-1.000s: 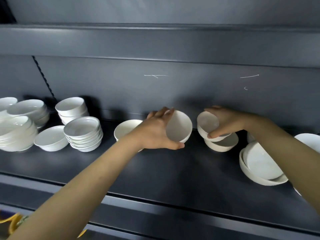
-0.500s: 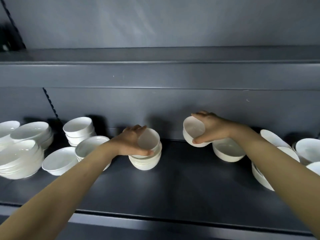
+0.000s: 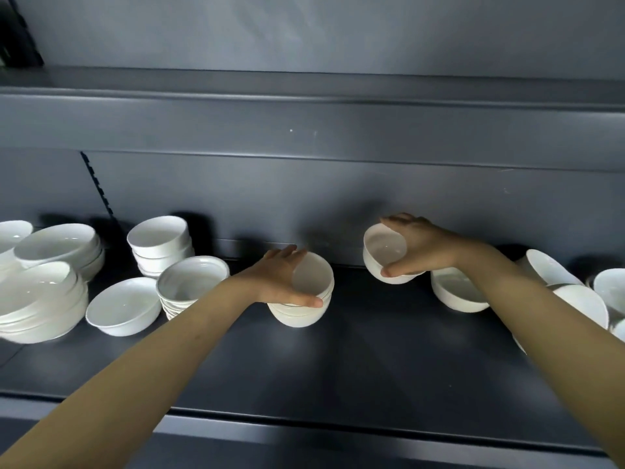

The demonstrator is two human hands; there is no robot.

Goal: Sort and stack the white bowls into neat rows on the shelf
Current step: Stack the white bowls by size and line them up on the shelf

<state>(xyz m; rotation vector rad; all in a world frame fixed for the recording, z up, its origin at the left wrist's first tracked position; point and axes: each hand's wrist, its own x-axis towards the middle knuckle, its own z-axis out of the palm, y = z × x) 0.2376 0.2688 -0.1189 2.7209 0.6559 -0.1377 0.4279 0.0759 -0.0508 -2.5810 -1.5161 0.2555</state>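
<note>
White porcelain: a small bowl (image 3: 385, 252) is held tilted above the dark shelf (image 3: 372, 360), clear of it, by the right hand (image 3: 422, 247), thumb at its near side, fingers over the far rim. Just below and beside it sits a lone bowl (image 3: 456, 292). Mid-shelf, the left hand (image 3: 280, 282) grasps the top bowl (image 3: 311, 275) of a short stack (image 3: 301, 316). Further left stand a ribbed stack (image 3: 189, 282), a shallow bowl (image 3: 123, 306), a taller stack (image 3: 159, 238) behind and wide piled bowls (image 3: 40, 299); more bowls (image 3: 581, 299) lie jumbled far right
</note>
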